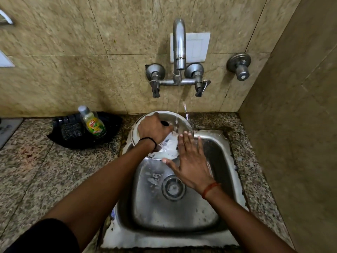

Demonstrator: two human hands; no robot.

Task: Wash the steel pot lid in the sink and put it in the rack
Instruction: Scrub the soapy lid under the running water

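The steel pot lid point(180, 123) is held tilted over the back of the steel sink point(224, 172), soapy foam on its lower part. My left hand point(153, 129) grips its black knob from the left. Water runs from the tap point(179, 44) onto the lid's upper right part. My right hand point(189, 161) lies flat with fingers spread against the lid's lower right edge. No rack is in view.
A black tray point(109, 123) on the granite counter at left holds a scrub pad point(71, 131) and a dish-soap bottle point(93, 123). Tiled walls close in behind and to the right. A separate valve point(239, 67) sticks out of the wall at right.
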